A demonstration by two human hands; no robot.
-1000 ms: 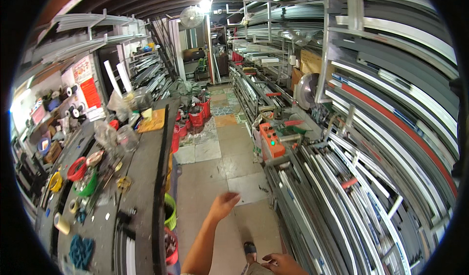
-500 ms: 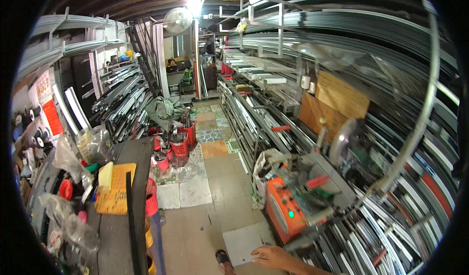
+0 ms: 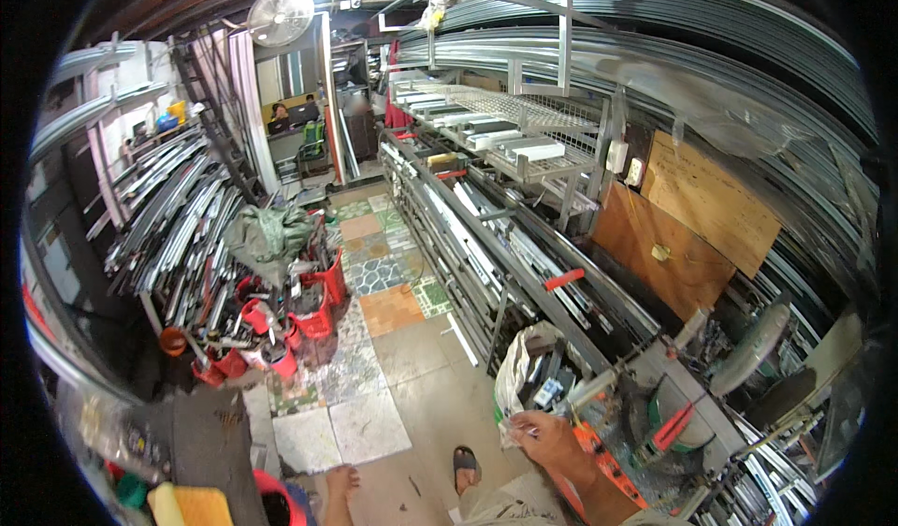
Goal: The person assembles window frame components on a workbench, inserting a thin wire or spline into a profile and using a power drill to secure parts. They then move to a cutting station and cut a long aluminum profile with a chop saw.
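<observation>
My right hand [image 3: 543,434] is over the right side of the aisle, just in front of a white woven sack [image 3: 513,376]. Its fingers are curled together, and something small and pale shows at their tips, too small to name. Offcuts and a blue-and-white piece [image 3: 550,392] fill the sack's mouth. Low in the view, my left hand [image 3: 342,481] hangs over the floor tiles, fingers loosely apart and holding nothing. Beside my right forearm stands an orange cut-off machine [image 3: 608,465] with a red handle [image 3: 673,425] and a round blade guard [image 3: 753,346].
A long rack of metal profiles [image 3: 468,236] lines the right of the aisle. On the left are red baskets [image 3: 313,316], piled profiles [image 3: 187,227] and a dark bench [image 3: 210,432] with a yellow board [image 3: 201,505]. Toward the back, a person [image 3: 279,113] sits near a green chair [image 3: 311,138].
I have moved forward along the aisle, and the sack and machine are closer. My right hand has risen toward the sack; my left hand has come into view.
</observation>
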